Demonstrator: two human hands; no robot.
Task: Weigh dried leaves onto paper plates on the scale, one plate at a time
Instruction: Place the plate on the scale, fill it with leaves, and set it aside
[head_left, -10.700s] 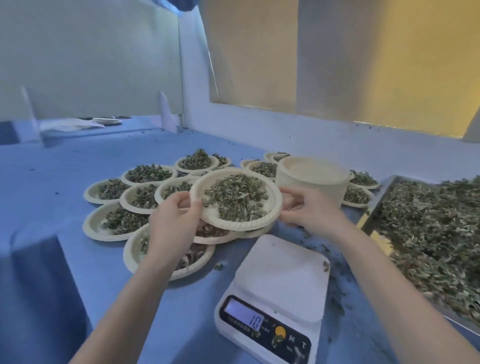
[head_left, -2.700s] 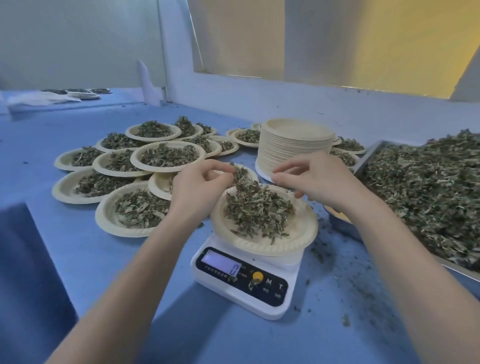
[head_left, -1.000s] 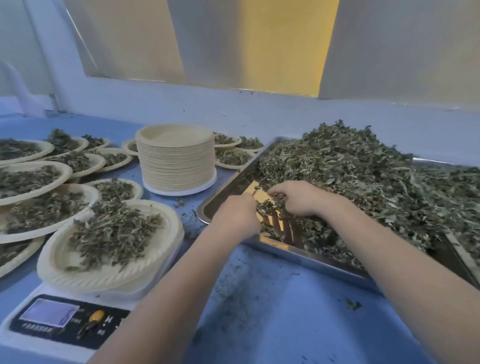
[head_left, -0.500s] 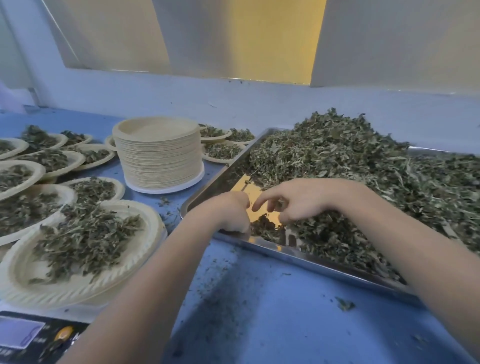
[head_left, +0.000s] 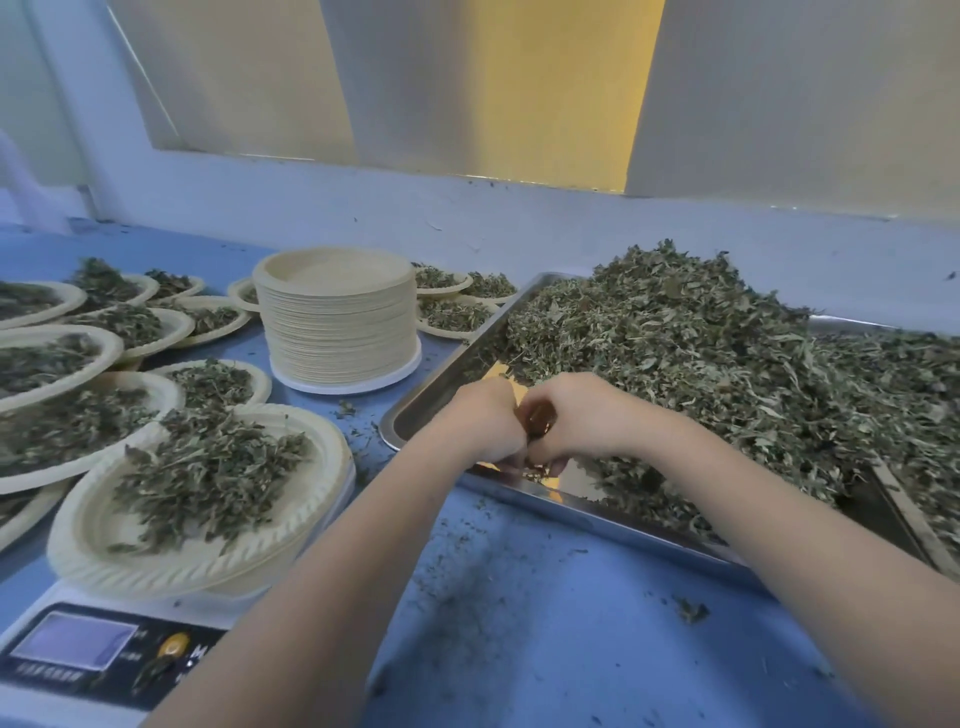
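Blue tabletop: both hands, left hand and right hand, pinch dried leaves at the steel tray corner; plate on scale lies left, nearer the left hand.

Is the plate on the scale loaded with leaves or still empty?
Loaded. The plate on the scale carries a loose pile of dried leaves over most of its middle, with rim bare around it. The display reading is illegible.
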